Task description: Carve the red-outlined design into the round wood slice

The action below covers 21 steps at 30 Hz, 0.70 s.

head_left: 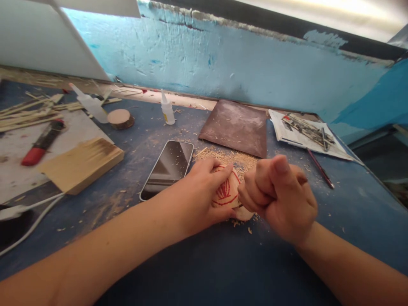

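My left hand (204,191) is closed around a pale wooden piece (234,193) with red curved lines drawn on it, its thumb and fingers gripping the edges. Close against the right side of that piece, my right hand (279,193) is curled into a fist with the thumb on top. Whatever the fist may hold is hidden by the fingers. Below the two hands shows a second pale edge (245,213), partly covered. Wood shavings (210,154) lie scattered behind and around the piece.
A phone (168,168) lies left of my hands. Behind them is a brown sheet (237,127). Two glue bottles (168,111), a wood slice (120,119), a wooden block (81,163) and a red-and-black tool (43,143) stand or lie leftward. A pencil (320,168) and papers (306,131) are at right.
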Available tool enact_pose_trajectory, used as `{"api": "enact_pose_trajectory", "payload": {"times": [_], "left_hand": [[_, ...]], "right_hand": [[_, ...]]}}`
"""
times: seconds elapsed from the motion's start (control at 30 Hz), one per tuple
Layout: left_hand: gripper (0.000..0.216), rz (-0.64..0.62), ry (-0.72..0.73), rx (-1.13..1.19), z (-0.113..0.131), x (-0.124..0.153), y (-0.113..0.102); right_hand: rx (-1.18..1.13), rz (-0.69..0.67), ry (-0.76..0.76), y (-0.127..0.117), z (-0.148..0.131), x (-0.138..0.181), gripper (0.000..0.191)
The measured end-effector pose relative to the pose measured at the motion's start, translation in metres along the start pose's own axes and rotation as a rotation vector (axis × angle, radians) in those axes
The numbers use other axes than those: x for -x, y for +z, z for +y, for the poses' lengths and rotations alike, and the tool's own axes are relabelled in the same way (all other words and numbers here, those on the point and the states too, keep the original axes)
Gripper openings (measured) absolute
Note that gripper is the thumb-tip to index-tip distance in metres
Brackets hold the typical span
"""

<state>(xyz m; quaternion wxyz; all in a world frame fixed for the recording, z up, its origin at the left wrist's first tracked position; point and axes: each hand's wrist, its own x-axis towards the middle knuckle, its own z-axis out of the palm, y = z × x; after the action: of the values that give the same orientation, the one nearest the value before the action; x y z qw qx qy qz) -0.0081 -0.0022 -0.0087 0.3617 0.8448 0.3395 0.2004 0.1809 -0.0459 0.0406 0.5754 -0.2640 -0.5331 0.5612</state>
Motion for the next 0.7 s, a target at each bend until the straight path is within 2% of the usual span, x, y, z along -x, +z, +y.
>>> {"api": "enact_pose_trajectory", "payload": {"times": [0.07,0.2,0.27,0.37,0.5,0.7], "left_hand": [[0.06,0.005,-0.01,0.003,0.001,0.001,0.0],[0.076,0.041,-0.006,-0.004,0.001,0.002,0.001],[0.073,0.038,-0.011,0.004,0.0,0.002,0.001],[0.064,0.033,-0.014,0.015,0.0,0.001,0.002],[0.078,0.059,-0.017,-0.005,-0.001,0.001,0.002],[0.083,0.057,-0.007,0.008,-0.002,-0.001,0.001]], "right_hand": [[0.053,0.035,-0.043,0.003,0.006,0.008,0.064],[0.152,0.061,-0.166,0.002,0.024,0.02,0.056],[0.163,0.052,-0.184,0.0,0.028,0.018,0.055],[0.078,0.039,-0.093,-0.003,0.022,0.006,0.061],[0.005,0.05,0.049,-0.003,0.002,-0.005,0.072],[0.008,0.089,0.012,0.001,-0.004,0.001,0.071]]}}
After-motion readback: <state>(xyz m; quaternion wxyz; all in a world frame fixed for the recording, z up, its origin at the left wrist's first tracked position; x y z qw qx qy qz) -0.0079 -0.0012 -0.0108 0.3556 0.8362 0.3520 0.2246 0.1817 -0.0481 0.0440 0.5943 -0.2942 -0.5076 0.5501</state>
